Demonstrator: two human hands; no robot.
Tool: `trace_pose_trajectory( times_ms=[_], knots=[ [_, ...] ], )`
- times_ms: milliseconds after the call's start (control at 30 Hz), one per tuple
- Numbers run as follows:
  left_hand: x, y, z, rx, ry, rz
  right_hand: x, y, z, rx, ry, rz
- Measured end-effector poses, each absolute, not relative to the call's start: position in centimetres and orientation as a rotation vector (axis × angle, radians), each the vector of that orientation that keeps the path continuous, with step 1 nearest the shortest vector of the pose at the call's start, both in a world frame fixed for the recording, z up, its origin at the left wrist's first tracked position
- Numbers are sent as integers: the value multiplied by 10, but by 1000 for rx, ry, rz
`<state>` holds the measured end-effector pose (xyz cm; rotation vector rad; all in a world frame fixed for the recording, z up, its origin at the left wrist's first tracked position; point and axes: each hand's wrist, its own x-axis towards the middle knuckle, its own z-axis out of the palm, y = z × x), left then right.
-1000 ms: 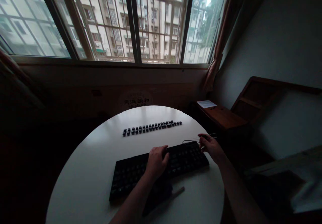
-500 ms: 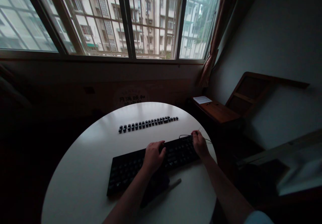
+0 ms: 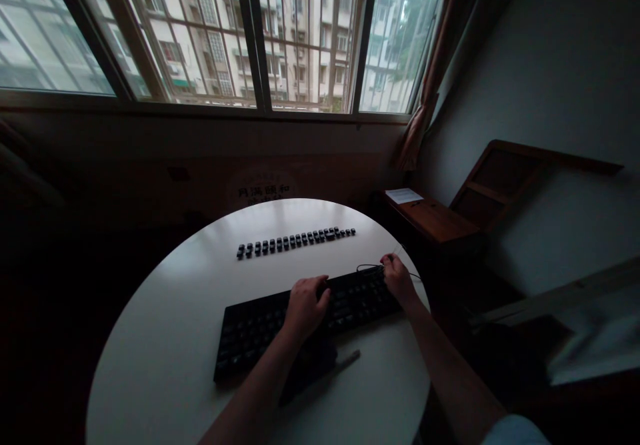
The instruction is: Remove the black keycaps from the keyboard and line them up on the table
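A black keyboard [image 3: 250, 333] lies at a slant on the white round table [image 3: 165, 338]. My left hand [image 3: 306, 305] rests on its middle, back up, fingers stretched to the right and thumb apart. At the keyboard's far right corner, my right hand [image 3: 397, 278] is closed in a pinch. Thin wires [image 3: 398, 249] stick up by its fingertips, looking like a wire keycap puller; its grip is hidden. Small black keycaps [image 3: 286, 242] stand in two rows beyond the keyboard. A black cable [image 3: 367, 267] curls at the keyboard's back edge.
Before the keyboard lies a dark object [image 3: 305, 371], partly under my left forearm, with a light-coloured stick [image 3: 347, 361] beside it. Past the table at right stands a wooden chair [image 3: 440, 221] with white paper [image 3: 404, 195] on it. A barred window [image 3: 310, 45] is ahead.
The view has shifted slightly. Both hands stay at nearly the same places on the keyboard, and the rows of keycaps look unchanged.
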<state>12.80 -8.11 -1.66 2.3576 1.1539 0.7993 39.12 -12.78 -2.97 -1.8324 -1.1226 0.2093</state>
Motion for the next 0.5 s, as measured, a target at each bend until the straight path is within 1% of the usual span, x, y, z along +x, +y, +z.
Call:
trace_pose_trajectory(
  times_ms=[200,500],
  knots=[
    [128,-81,-19,2362,1138,821,382,-134,-30,-1852,-1260,158],
    [127,-80,-16,2365,1143,808,365,-142,-39,-1863,-1447,-3]
  ],
)
